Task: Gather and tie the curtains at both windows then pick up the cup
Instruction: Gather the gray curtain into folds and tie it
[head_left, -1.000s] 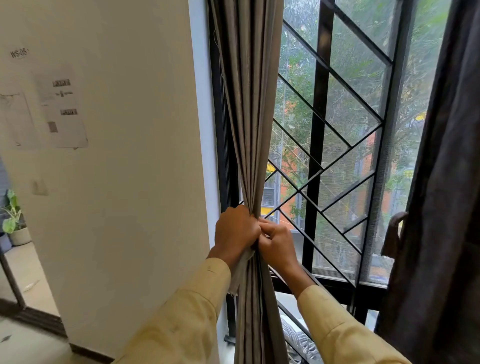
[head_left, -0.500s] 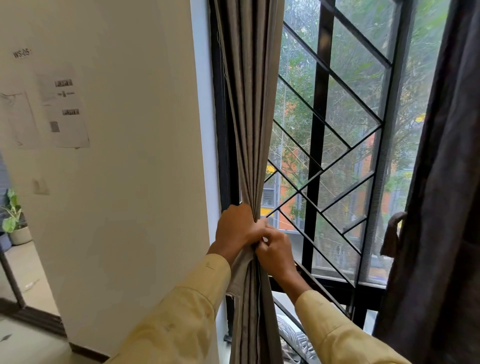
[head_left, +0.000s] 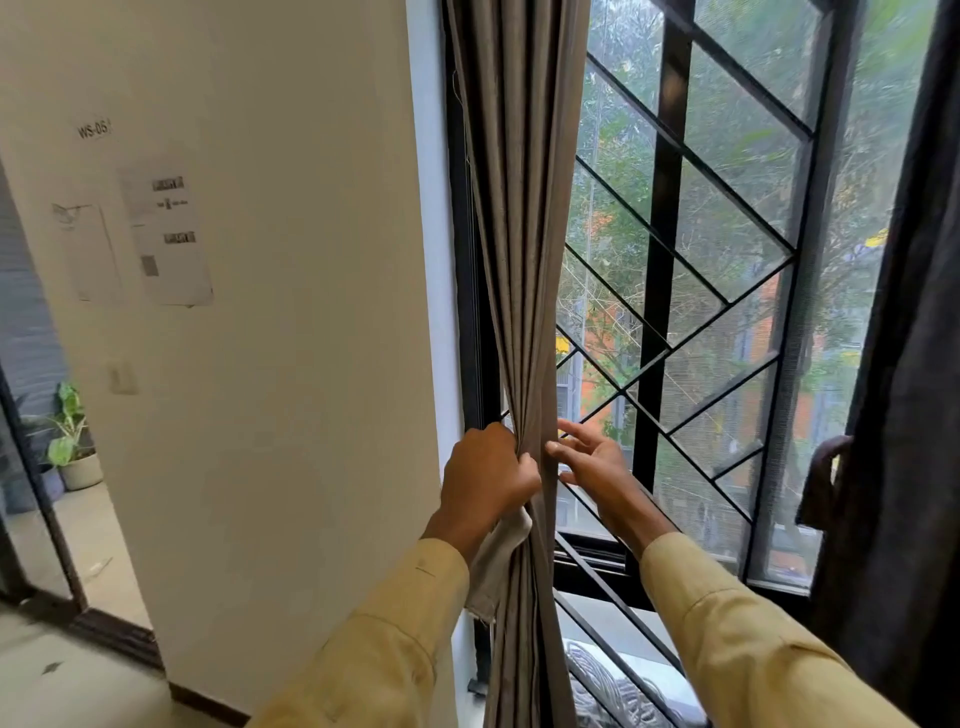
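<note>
Grey-brown curtain (head_left: 519, 218): gathered into a narrow bunch of folds at the left edge of the window, hung from above and pinched to its tightest at hand height, then spread a little below.
Left hand (head_left: 485, 480): closed around the bunch from the left side; the fingers are curled tight into the folds, and the cloth is held firmly.
Loose cloth strip (head_left: 498, 566): seen hanging below the left hand, just beside the bunch; whether it is a tie band or a fold of the curtain cannot be told.
Right hand (head_left: 597, 462): held at the right side of the bunch, fingers spread wide and nothing gripped; the thumb tip is placed at or touching the curtain's right edge.
Sleeves (head_left: 727, 623): pale yellow, worn on both arms, reaching in from the near bottom edge.
Window (head_left: 717, 364): black frame with a black grille of diagonal bars, mesh behind it, trees and an orange building beyond.
Dark curtain (head_left: 904, 364): hung at the far right of the window, well apart from both hands.
Wall (head_left: 291, 312): cream, left of the window, with printed papers (head_left: 166, 234) stuck on it.
Potted plant (head_left: 70, 441): set on the floor at the far left, past a doorway.
Cup: not in view.
</note>
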